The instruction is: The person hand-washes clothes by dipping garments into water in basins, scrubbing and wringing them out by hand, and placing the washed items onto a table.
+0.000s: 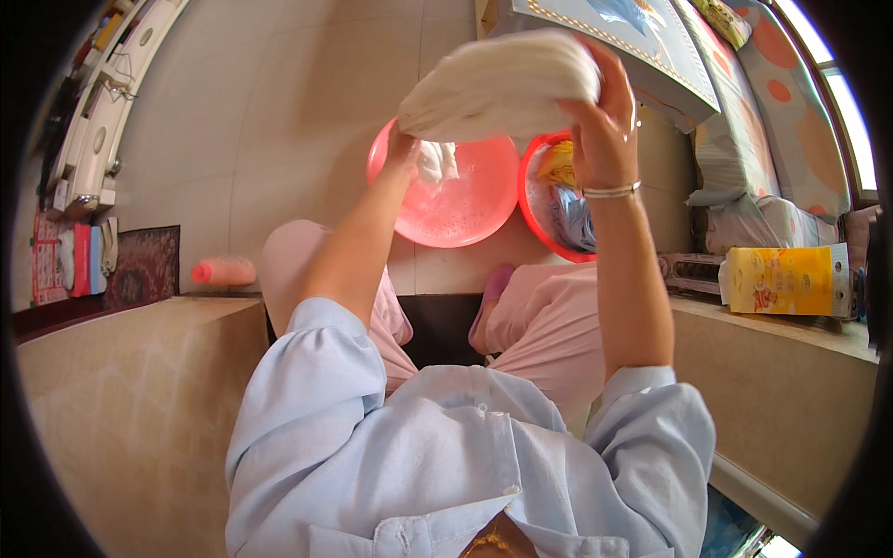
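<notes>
A wet-looking white cloth [502, 84], blurred by motion, is stretched between my two hands above a pink basin [467, 216]. My left hand [403, 148] grips its lower left end, while my right hand [605, 115] has its right end between thumb and fingers. Part of a white cloth [437, 162] hangs below my left hand over the basin. Suds and water show inside that basin. Beside it on the right stands a red basin [528, 202] holding a yellow cloth [558, 164] and a blue cloth [573, 216] in sudsy water. My right forearm hides part of the red basin.
A pink bottle [224, 271] lies on the tiled floor to the left. A yellow packet [785, 280] rests on the ledge at right. Beyond the basins is a table [656, 49] with a decorated top, near a sofa [739, 125] with a spotted cover. A white cabinet [104, 132] lines the left.
</notes>
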A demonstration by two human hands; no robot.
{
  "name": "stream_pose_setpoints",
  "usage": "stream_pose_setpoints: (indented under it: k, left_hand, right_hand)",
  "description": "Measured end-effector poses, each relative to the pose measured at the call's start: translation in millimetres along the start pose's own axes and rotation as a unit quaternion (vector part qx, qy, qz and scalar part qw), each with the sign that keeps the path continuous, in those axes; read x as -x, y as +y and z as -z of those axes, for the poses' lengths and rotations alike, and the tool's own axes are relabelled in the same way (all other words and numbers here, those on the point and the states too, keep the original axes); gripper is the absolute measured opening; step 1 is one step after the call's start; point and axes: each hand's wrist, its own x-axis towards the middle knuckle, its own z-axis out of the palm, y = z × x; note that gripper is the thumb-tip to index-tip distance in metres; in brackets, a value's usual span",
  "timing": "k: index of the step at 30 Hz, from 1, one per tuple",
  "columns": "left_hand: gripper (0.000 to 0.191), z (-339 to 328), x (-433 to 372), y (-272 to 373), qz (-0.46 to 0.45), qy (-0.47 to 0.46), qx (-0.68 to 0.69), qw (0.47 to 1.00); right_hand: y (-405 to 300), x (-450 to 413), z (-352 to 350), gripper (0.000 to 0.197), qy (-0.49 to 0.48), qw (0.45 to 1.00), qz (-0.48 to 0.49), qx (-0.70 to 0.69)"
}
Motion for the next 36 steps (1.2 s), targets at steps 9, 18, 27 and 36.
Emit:
stream_pose_setpoints:
  k: [9,18,27,36]
  left_hand:
    - [0.034,-32.9,12.2,17.8,0.121,0.097,0.184,0.971]
    - [0.037,-45.0,36.2,48.5,0.14,0.033,0.251,0.957]
    - [0.039,-73.5,63.1,51.5,0.194,-0.017,0.32,0.927]
    - [0.039,-16.2,56.9,34.0,0.26,-0.148,0.166,0.94]
  right_hand:
    - [241.7,88.3,57.0,0.068,0.234,0.918,-0.315,-0.062]
    - [259.0,101.4,9.1,0.118,-0.015,0.918,-0.06,0.392]
    - [291.5,68.6,-4.8,0.045,0.152,0.91,-0.15,-0.356]
    - [258.1,48.4,11.5,0.031,0.241,0.899,-0.173,-0.322]
